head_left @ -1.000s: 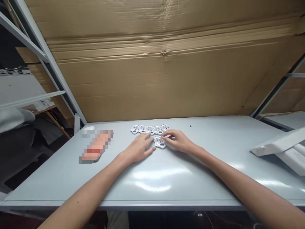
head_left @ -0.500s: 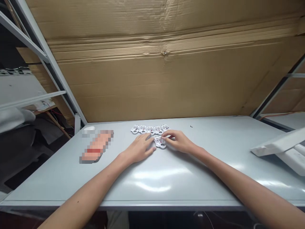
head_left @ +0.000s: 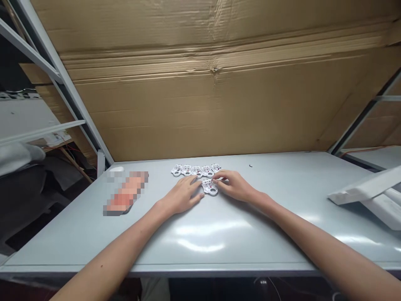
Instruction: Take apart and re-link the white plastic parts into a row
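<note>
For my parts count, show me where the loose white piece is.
In the head view, the white piece lies on the table in front of the row of five like pieces, between the left hand and the right hand.

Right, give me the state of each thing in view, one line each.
single white punched piece, lying flat in front of the row
row of five white punched pieces, lying flat side by side
left hand, flat on the table, fingertips beside that piece
right hand, fingers at that piece's upper edge
cardboard sheet, creased
</note>
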A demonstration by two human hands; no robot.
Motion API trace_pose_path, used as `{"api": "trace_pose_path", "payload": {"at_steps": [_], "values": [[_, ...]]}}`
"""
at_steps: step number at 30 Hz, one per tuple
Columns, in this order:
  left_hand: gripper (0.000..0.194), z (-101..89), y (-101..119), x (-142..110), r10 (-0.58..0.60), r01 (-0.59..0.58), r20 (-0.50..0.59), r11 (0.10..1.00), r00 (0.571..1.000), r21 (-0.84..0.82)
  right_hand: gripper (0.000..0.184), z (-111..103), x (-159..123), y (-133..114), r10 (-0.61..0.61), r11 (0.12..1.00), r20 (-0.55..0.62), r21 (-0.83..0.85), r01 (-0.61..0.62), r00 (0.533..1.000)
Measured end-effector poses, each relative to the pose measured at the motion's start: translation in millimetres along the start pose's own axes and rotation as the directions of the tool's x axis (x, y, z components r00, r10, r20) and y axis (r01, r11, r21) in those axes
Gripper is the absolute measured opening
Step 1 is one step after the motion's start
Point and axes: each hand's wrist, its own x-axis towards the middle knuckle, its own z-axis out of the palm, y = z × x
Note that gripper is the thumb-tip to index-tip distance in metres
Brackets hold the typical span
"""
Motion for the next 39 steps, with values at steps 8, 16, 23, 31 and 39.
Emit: {"api": "trace_pose_path", "payload": {"at_steps": [8,16,23,31,39], "values": [[0.042,-0.4,-1.2,0.1,0.017,-0.017,0.014,1.0,1.0,0.001,0.035,-0.7,-3.4,-4.1,-0.141,0.988,0.044,-0.061,0.144,0.989],[0.041,3.2,-6.9,-0.3,-0.034,0.034,-0.013,0.999,0.999,0.02,0.037,-16.3,-1.4,2.2,-0.105,0.987,0.124,-0.11,0.119,0.987],[0.05,4.5,-23.7,2.0,-0.281,0.287,-0.078,0.953,0.957,0.091,0.038,-33.6,1.8,50.3,0.171,0.94,-0.227,-0.253,-0.228,0.959],[0.065,10.3,-41.5,-0.2,-0.434,0.43,0.059,0.9,0.899,0.071,0.044,-16.3,4.5,71.6,0.193,0.961,-0.113,-0.179,-0.211,0.975],[0.065,4.2,-33.0,0.4,-0.465,0.46,0.11,0.885,0.878,0.068,0.051,-15.6,2.4,68.3,0.16,0.946,-0.105,-0.266,-0.183,0.982]]}}
